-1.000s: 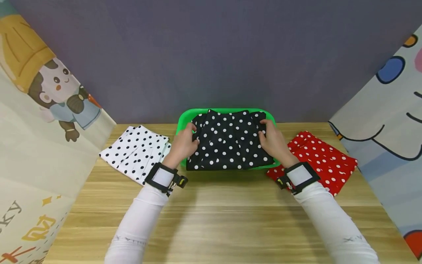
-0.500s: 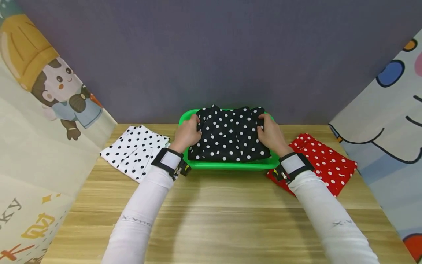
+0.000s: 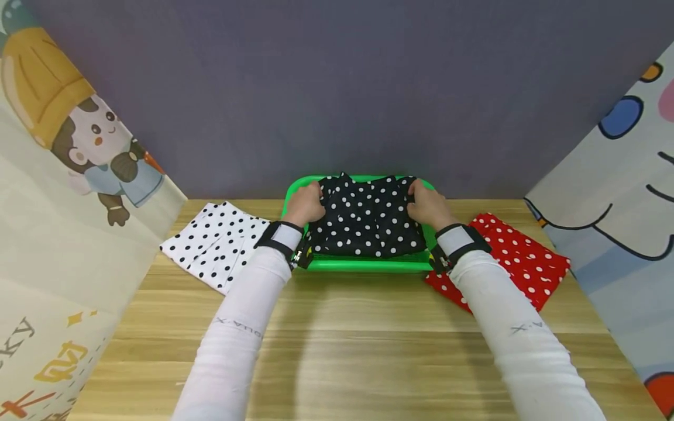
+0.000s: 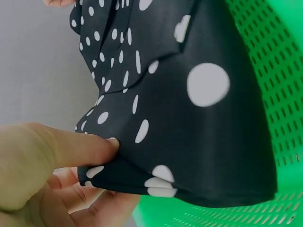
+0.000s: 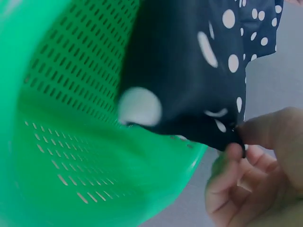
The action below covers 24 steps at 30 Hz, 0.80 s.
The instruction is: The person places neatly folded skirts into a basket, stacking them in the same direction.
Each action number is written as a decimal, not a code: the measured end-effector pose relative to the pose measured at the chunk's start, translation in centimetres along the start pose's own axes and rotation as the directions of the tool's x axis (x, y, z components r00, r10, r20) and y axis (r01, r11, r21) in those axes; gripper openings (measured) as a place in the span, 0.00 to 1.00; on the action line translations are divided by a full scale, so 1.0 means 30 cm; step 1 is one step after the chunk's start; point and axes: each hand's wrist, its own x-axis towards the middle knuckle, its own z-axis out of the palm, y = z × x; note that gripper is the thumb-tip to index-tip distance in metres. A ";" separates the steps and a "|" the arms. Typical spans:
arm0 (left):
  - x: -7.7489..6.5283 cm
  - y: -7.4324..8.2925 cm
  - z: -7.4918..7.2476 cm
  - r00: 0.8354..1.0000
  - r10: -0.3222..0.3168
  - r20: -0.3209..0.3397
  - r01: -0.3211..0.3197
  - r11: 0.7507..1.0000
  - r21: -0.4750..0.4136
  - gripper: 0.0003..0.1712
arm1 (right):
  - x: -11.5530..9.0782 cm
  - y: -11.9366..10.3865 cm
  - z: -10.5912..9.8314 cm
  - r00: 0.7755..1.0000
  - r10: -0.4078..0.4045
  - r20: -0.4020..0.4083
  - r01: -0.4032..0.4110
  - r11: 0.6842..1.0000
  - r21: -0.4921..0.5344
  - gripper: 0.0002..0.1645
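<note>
A folded black cloth with white dots [image 3: 365, 216] lies over the green basket [image 3: 368, 266], its front edge inside the front rim. My left hand [image 3: 306, 204] pinches the cloth's left edge, thumb on top and fingers below, as the left wrist view shows. At the opposite edge, my right hand [image 3: 429, 206] pinches a corner between thumb and fingers. In the right wrist view, the cloth [image 5: 184, 71] hangs beside the slotted basket wall [image 5: 80, 66]. Most of the basket's floor is hidden beneath the cloth.
Left of the basket, a folded white cloth with black dots [image 3: 213, 242] lies on the wooden table [image 3: 363, 339]. A folded red cloth with white dots [image 3: 518, 260] lies to the right, partly behind my right wrist. A grey wall [image 3: 363, 88] stands directly behind the basket.
The black cloth has moved back from over the basket's front rim to within it. Both hands still pinch its edges and have come slightly closer together.
</note>
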 end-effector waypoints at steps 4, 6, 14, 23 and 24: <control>0.010 -0.008 0.008 1.000 -0.012 0.023 0.012 1.000 -0.013 0.19 | 0.010 -0.005 0.003 0.996 0.018 0.085 -0.016 0.999 -0.033 0.14; 0.013 -0.011 0.013 0.999 -0.009 0.037 0.009 1.000 -0.023 0.19 | 0.012 -0.002 0.007 0.993 0.025 0.112 -0.019 0.998 -0.055 0.13; 0.027 -0.019 0.042 0.991 -0.041 0.126 0.047 0.998 -0.041 0.16 | 0.017 -0.006 0.016 0.963 0.087 0.255 -0.079 0.996 -0.040 0.09; 0.037 -0.022 0.072 0.977 -0.080 0.196 0.090 0.995 -0.045 0.19 | 0.026 -0.023 0.023 0.932 0.136 0.336 -0.136 0.990 -0.025 0.04; 0.037 -0.022 0.073 0.976 -0.084 0.200 0.095 0.994 -0.048 0.19 | 0.028 -0.024 0.024 0.932 0.134 0.338 -0.133 0.991 -0.024 0.04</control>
